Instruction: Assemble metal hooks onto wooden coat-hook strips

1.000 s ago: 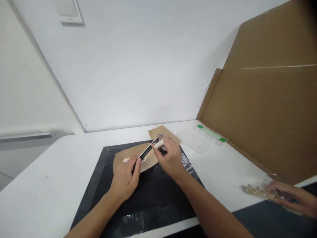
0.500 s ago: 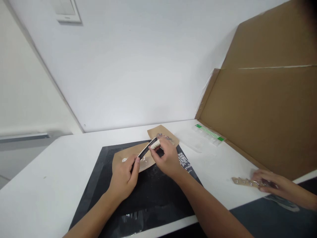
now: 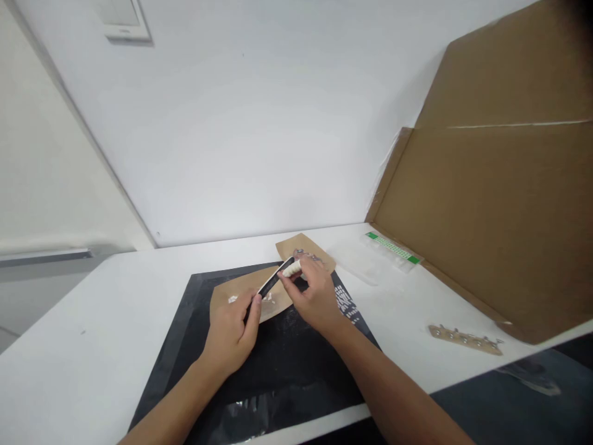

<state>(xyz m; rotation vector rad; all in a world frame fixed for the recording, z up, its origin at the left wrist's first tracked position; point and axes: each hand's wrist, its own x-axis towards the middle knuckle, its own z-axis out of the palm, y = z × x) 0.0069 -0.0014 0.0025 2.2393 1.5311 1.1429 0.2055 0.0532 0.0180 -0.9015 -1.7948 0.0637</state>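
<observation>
My left hand (image 3: 234, 330) is closed on the lower end of a slim black strip with a pale edge (image 3: 274, 279), tilted up to the right. My right hand (image 3: 315, 296) pinches a short white ridged cylinder (image 3: 291, 269) between thumb and fingers, close beside the strip's upper part. I cannot tell whether the two touch. Beneath the hands lies a brown paper sheet (image 3: 222, 290) with small white bits (image 3: 269, 298) on it. Both rest on a black mat (image 3: 287, 371).
Behind my right hand is another brown paper (image 3: 290, 244) with shiny pieces. Small white rectangles (image 3: 343, 300) line the mat's right side. A clear box with a green label (image 3: 393, 248) and a tan strip with metal pieces (image 3: 466, 340) lie rightward, near a cardboard panel (image 3: 500, 216).
Another person's hand at the right has let go of the tan strip and left the view. The strip now lies on the table. My hands have hardly moved.
</observation>
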